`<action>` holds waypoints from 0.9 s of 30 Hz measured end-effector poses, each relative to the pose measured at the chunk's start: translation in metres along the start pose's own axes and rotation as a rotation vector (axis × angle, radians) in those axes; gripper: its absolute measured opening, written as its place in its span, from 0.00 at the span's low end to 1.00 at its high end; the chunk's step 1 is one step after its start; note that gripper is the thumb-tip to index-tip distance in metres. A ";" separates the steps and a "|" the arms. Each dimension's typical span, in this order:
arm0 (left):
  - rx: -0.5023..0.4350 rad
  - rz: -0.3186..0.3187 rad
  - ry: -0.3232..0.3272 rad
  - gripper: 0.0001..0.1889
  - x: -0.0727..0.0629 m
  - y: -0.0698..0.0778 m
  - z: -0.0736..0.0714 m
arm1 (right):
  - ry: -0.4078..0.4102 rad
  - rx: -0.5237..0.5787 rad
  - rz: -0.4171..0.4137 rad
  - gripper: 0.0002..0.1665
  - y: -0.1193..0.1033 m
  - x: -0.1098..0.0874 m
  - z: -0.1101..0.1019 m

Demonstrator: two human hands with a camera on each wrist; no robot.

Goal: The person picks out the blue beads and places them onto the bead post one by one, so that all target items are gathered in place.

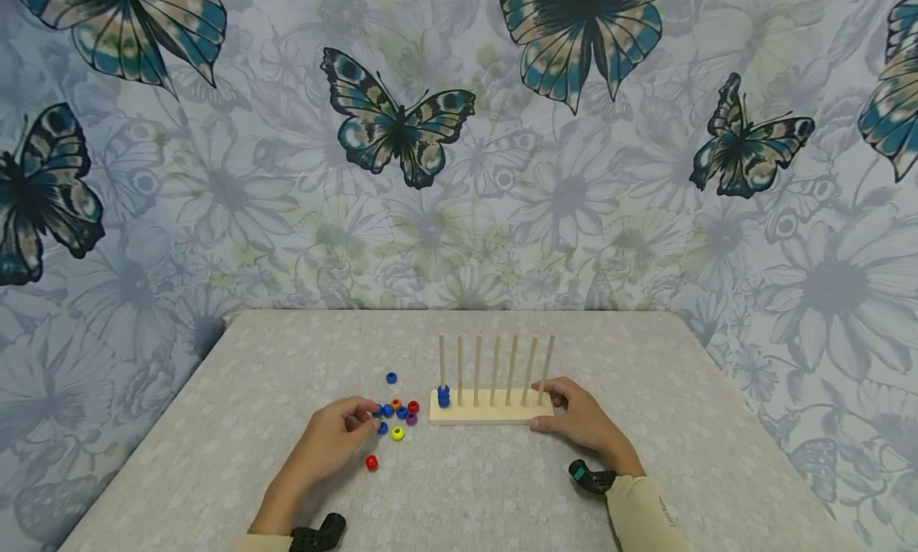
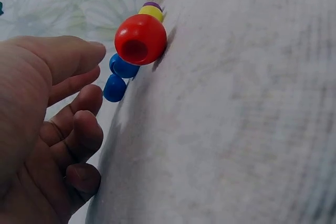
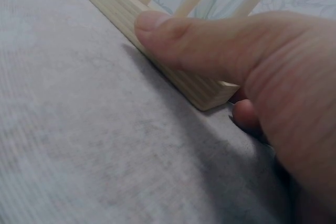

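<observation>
My left hand (image 1: 335, 434) is at the left edge of a group of loose beads, thumb and index finger apart beside a blue bead (image 1: 382, 428). In the left wrist view its fingers are loosely bent, and I see nothing held between them; a red bead (image 2: 140, 39) is close to the camera. With the thumb in front and fingers behind, my right hand (image 1: 577, 415) grips the right end of a wooden peg stand (image 1: 491, 416). Blue beads (image 1: 443, 397) are stacked on its leftmost peg; the other pegs are bare.
Around the group lie a yellow bead (image 1: 398, 433), a purple bead (image 1: 412, 418), an orange bead (image 1: 396, 405) and several blue ones. One blue bead (image 1: 390, 377) lies farther back. A patterned cloth covers the table (image 1: 459, 496), and a butterfly-print backdrop (image 1: 445, 241) stands behind it.
</observation>
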State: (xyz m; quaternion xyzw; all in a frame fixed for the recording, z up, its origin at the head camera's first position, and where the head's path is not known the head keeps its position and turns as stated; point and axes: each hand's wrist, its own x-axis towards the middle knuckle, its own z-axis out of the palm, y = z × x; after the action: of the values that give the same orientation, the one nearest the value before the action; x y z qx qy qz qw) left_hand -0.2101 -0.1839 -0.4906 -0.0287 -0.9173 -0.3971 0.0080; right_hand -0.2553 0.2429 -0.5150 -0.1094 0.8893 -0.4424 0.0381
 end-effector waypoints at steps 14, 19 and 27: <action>0.000 0.019 -0.049 0.11 -0.002 0.001 0.003 | 0.011 0.002 0.004 0.40 0.000 0.000 0.000; 0.003 0.024 -0.057 0.11 -0.001 0.001 0.003 | 0.010 0.001 0.000 0.38 -0.001 0.001 0.000; 0.029 0.018 -0.071 0.11 -0.002 0.002 0.004 | 0.009 0.005 0.003 0.38 -0.002 0.000 0.000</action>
State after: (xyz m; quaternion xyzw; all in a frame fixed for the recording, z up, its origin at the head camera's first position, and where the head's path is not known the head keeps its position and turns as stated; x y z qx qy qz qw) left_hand -0.2079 -0.1801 -0.4921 -0.0509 -0.9223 -0.3825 -0.0208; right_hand -0.2551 0.2419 -0.5136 -0.1058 0.8885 -0.4451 0.0350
